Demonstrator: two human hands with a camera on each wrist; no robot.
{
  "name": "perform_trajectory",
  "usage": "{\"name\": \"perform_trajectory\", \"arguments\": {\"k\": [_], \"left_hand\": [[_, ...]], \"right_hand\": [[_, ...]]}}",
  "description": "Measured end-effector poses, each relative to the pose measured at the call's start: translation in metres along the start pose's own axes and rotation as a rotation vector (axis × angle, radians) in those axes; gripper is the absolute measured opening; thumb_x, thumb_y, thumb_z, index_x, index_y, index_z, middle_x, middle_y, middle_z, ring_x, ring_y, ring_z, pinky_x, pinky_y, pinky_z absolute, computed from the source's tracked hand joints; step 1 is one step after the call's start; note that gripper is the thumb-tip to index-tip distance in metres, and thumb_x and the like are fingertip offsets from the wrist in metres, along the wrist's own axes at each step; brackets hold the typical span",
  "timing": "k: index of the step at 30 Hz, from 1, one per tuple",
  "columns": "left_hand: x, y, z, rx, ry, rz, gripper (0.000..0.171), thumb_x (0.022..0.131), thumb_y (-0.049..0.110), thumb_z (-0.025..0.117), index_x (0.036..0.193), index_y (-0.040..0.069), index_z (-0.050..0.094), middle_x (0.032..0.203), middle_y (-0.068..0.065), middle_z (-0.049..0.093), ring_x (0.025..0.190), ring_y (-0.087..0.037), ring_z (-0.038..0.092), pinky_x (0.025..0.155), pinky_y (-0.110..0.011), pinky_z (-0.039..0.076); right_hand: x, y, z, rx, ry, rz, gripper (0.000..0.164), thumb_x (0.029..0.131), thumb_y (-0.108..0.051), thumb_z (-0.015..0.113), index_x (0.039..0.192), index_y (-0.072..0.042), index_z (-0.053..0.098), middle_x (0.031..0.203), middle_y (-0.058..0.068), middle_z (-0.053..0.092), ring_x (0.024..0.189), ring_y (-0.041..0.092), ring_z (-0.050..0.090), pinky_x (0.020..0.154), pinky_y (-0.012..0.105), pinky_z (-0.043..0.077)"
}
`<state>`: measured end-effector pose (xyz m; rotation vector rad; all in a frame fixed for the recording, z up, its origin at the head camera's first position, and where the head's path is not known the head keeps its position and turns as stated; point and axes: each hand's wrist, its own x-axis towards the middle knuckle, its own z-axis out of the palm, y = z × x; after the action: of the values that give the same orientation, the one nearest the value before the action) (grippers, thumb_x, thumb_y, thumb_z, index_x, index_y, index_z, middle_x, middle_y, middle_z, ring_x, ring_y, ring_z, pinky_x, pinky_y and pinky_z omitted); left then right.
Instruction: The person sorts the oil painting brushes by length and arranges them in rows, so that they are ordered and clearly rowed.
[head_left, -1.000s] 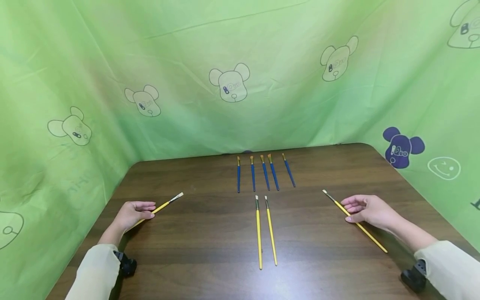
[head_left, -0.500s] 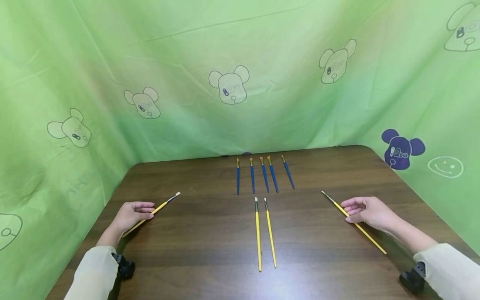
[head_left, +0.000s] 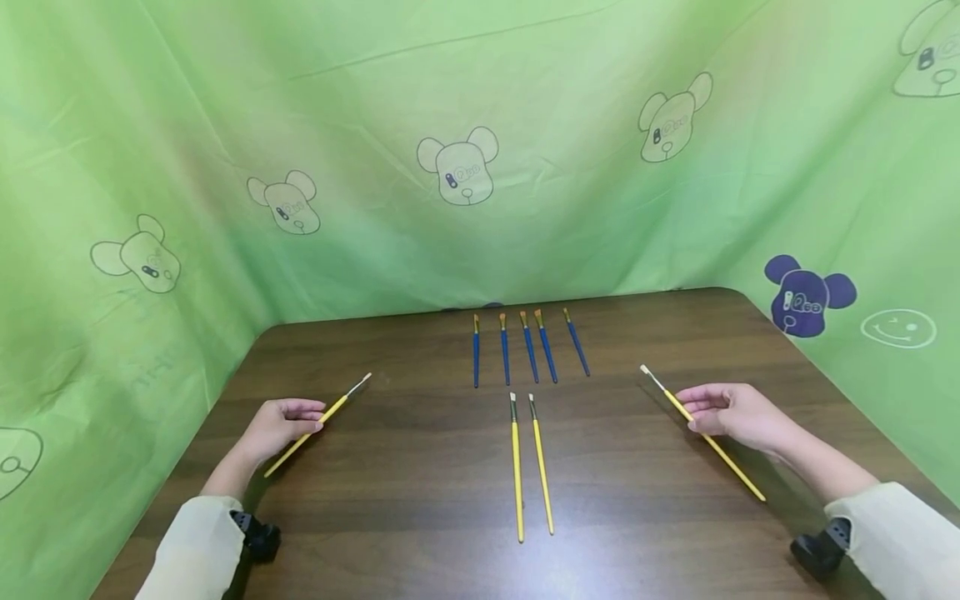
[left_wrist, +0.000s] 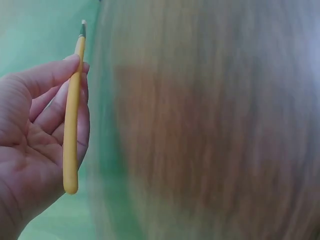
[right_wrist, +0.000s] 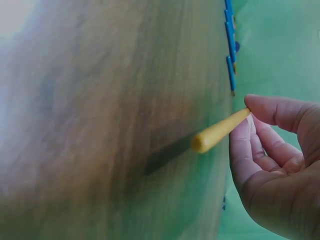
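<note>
At the table's left side my left hand (head_left: 279, 427) pinches a yellow-handled paintbrush (left_wrist: 72, 135) between thumb and fingers, its pale bristles pointing away to the right. On the right side, my right hand (head_left: 733, 412) pinches another yellow paintbrush (head_left: 726, 460), bristles pointing away to the left. The right wrist view shows that handle (right_wrist: 220, 131) end-on, with its shadow on the wood. Between the hands, two more yellow paintbrushes lie side by side, a left one (head_left: 517, 479) and a slightly thinner right one (head_left: 543, 475), bristles toward the back.
Several blue paintbrushes (head_left: 528, 346) lie in a row near the back of the brown wooden table (head_left: 405, 483), bristles toward the back edge. A green curtain (head_left: 360, 108) with bear-head drawings hangs behind and along both sides.
My left hand has moved a little to the right with its paintbrush. My right hand has shifted slightly left and away with its own. The brushes on the table have stayed put.
</note>
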<state>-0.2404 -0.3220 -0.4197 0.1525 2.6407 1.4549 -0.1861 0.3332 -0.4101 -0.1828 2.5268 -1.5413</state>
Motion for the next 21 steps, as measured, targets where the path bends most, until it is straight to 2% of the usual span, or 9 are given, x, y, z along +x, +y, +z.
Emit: {"name": "perform_trajectory", "arguments": {"k": [5,11,21], "left_hand": [[0.002,0.008,0.009,-0.052,-0.027,0.008,0.037,0.088,0.004,0.07,0.121,-0.011,0.061,0.103,-0.014,0.07,0.08,-0.009,0.063,0.064,-0.025,0.056],[0.007,0.02,0.023,-0.112,-0.073,0.014,0.039,0.087,0.003,0.071,0.123,-0.01,0.06,0.104,-0.015,0.068,0.079,-0.012,0.063,0.065,-0.026,0.057],[0.009,0.04,0.058,-0.206,-0.092,-0.016,0.04,0.084,-0.004,0.07,0.121,-0.012,0.059,0.105,-0.02,0.066,0.078,-0.017,0.066,0.064,-0.03,0.059]], "right_hand": [[0.002,-0.006,0.004,0.028,-0.014,0.007,0.052,0.083,0.002,0.069,0.125,0.023,0.046,0.102,0.02,0.065,0.082,0.013,0.065,0.072,0.03,0.06],[0.005,-0.01,0.011,0.077,-0.044,0.029,0.054,0.086,0.002,0.068,0.129,0.023,0.043,0.105,0.019,0.064,0.084,0.015,0.066,0.074,0.031,0.059],[0.012,-0.023,0.033,0.101,-0.062,0.018,0.055,0.086,0.0,0.067,0.131,0.02,0.043,0.108,0.02,0.063,0.087,0.016,0.065,0.074,0.031,0.059]]}}
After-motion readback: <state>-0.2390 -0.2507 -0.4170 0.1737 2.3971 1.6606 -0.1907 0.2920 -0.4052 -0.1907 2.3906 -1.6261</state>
